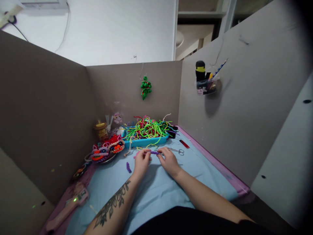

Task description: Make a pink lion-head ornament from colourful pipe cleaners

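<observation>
My left hand (141, 162) and my right hand (168, 160) meet over the light blue cloth (156, 189), both pinching a short purple pipe cleaner piece (154, 152) between their fingertips. A pink bit shows under my left fingers. Another small purple coiled piece (128, 167) lies on the cloth just left of my left hand. Right behind the hands stands a blue tray (146, 141) heaped with tangled pipe cleaners in green, yellow and red.
Small scissors (178, 151) and a red tool (184, 144) lie right of the tray. Colourful fuzzy figures (107, 149) sit on a plate at left, a pink glue gun (68, 205) near the front left. Cardboard walls enclose the desk; a green ornament (146, 87) hangs behind.
</observation>
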Demonstrator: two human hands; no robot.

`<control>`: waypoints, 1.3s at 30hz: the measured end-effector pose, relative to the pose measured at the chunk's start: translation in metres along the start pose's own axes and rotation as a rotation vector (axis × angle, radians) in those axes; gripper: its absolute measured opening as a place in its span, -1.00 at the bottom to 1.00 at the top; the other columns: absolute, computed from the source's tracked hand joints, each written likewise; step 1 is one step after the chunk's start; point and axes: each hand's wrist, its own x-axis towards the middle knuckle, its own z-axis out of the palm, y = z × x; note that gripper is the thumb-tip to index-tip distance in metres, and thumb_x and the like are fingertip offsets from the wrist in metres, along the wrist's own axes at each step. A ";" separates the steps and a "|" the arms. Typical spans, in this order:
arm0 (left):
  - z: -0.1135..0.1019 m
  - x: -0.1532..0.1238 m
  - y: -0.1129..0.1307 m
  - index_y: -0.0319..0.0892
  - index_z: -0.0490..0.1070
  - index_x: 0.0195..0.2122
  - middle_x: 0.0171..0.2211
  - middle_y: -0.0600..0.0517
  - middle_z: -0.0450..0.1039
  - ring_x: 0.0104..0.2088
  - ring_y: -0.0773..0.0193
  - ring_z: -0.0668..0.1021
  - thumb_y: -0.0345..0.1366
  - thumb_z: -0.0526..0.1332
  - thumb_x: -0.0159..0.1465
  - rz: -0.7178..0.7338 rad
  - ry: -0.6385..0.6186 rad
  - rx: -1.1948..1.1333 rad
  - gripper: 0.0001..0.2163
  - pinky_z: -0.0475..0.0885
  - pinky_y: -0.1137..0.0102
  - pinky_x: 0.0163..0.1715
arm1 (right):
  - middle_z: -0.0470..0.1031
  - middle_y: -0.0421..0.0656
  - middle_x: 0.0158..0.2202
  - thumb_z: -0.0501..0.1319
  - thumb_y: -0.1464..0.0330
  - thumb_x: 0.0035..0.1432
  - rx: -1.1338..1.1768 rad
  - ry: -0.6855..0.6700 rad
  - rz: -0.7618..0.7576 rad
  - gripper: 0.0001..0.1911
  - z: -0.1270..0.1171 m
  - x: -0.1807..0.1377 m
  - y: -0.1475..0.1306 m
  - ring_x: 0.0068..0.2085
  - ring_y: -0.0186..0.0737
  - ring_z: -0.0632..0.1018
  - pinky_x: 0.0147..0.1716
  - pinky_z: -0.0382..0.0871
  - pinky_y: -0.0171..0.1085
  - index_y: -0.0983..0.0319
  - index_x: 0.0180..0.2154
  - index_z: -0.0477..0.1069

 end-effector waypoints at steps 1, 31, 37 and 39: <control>0.000 0.000 0.000 -0.24 0.41 -0.26 -0.63 0.11 0.37 -0.63 0.37 0.43 -0.20 0.17 0.15 0.003 -0.005 -0.001 -0.77 0.30 0.49 -0.62 | 0.44 -0.11 -0.31 0.12 0.47 0.14 0.000 -0.008 0.001 -0.89 0.000 0.000 0.001 -0.22 -0.13 0.43 -0.21 0.30 -0.21 0.21 -0.29 0.38; 0.000 -0.005 0.015 -0.25 0.49 -0.28 -0.47 0.00 0.50 -0.57 0.36 0.44 -0.19 0.30 0.03 -0.032 -0.141 -0.062 -0.73 0.30 0.48 -0.59 | 0.44 -0.14 -0.37 0.11 0.37 0.20 0.089 -0.104 -0.048 -0.91 0.002 -0.003 -0.002 -0.31 -0.20 0.46 -0.31 0.33 -0.28 0.20 -0.27 0.37; -0.006 0.004 0.011 -0.26 0.49 -0.30 -0.49 0.03 0.49 -0.58 0.40 0.44 -0.12 0.36 -0.04 -0.129 -0.001 -0.318 -0.65 0.30 0.50 -0.57 | 0.50 -0.11 -0.27 0.06 0.43 0.21 0.082 -0.104 -0.049 -0.83 0.005 -0.003 0.004 -0.22 -0.19 0.49 -0.20 0.33 -0.25 0.20 -0.21 0.40; -0.012 0.011 0.010 -0.26 0.48 -0.28 -0.46 0.01 0.49 -0.52 0.38 0.48 -0.08 0.36 -0.05 -0.129 0.117 -0.385 -0.61 0.35 0.49 -0.50 | 0.50 -0.12 -0.28 0.05 0.43 0.21 0.032 -0.099 0.000 -0.83 0.004 -0.002 0.007 -0.23 -0.19 0.48 -0.21 0.32 -0.26 0.20 -0.24 0.41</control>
